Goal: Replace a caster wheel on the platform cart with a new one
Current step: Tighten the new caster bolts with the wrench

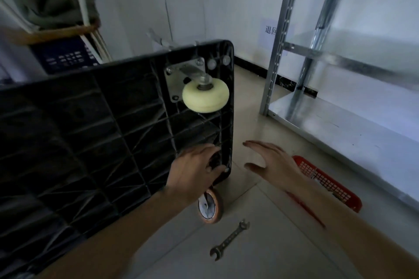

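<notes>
The cart (pixel 90 133) stood on edge, its ribbed underside facing the camera. A cream wheel (pixel 205 95) sat at its far right corner. The left hand (pixel 195 170) gripped the near right corner, above an orange wheel (pixel 210 208). The right hand (pixel 272 161) hovered spread wide beside that edge. A wrench (pixel 230 239) lay on open floor (pixel 260 244) nearby, left of a red basket (pixel 326 182).

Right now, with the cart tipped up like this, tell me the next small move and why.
Probably bring the open right hand onto the cart's edge to steady it. Only the left hand grips that edge, beside the corner with no wheel. The orange wheel and wrench lie on the floor, so fitting likely comes after.
</notes>
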